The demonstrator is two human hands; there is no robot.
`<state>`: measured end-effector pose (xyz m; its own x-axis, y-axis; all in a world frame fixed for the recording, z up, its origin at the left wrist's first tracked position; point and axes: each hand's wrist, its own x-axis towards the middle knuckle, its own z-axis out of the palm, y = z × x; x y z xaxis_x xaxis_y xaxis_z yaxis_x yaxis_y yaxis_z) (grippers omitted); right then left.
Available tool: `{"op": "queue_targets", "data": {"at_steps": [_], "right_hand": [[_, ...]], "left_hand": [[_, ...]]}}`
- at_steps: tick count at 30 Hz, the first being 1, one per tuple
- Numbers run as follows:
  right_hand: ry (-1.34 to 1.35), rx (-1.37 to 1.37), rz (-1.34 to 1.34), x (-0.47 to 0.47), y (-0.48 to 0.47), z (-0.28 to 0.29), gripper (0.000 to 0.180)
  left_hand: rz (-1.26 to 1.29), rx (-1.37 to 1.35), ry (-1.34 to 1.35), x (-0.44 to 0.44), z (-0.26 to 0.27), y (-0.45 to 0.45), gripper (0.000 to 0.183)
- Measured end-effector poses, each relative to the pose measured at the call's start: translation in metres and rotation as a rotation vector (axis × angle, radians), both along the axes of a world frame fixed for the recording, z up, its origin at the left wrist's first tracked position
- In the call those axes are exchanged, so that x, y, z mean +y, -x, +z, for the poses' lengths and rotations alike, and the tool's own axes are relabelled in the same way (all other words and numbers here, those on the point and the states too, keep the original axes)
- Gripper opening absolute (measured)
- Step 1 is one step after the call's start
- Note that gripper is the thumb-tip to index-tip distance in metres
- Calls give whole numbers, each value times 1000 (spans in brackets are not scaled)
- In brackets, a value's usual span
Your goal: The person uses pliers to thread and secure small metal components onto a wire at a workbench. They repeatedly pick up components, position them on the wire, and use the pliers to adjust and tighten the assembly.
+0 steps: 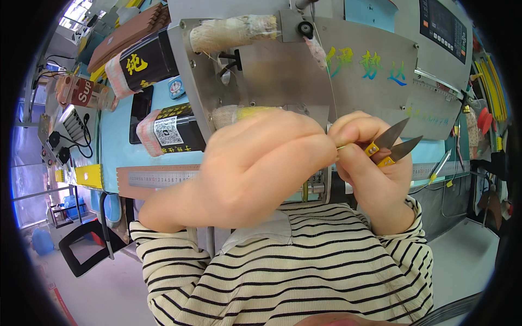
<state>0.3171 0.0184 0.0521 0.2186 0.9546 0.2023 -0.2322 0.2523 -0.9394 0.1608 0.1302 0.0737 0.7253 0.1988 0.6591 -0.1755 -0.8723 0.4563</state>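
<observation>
My left hand (257, 171), slightly blurred, reaches across the middle with its fingertips against those of my right hand (371, 163). Between the two sets of fingertips shows a short bit of pale yellow-green thread (341, 147). Tucked in my right hand is a pair of yellow-handled thread snips (386, 146), its two blades spread and pointing up and right. A thin thread (333, 93) runs down to my hands from a black round guide (305, 29) on the metal machine (281, 77). What my left fingertips grip is largely hidden behind the hand.
Steel rulers (157, 179) lie along the near edge of the light blue table (116, 140). Left of the machine are black boxes with pink-white wrapping (149, 61), a dark phone (140, 114) and a small blue tin (176, 87). A control panel (442, 30) sits upper right.
</observation>
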Motion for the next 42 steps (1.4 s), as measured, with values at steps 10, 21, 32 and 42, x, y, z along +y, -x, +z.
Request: {"op": "queue_targets", "data": {"at_steps": [10, 21, 32, 42], "right_hand": [[314, -644, -1169, -91, -169, -43, 27], [1242, -1158, -1207, -199, -304, -154, 54], [-150, 90, -439, -118, -122, -40, 58], [254, -143, 267, -49, -23, 3, 53]], "left_hand": [[37, 3, 1, 10, 12, -3, 20], [21, 37, -91, 13, 21, -8, 14], [1, 39, -190, 15, 15, -1, 19], [62, 18, -268, 12, 4, -6, 17]]}}
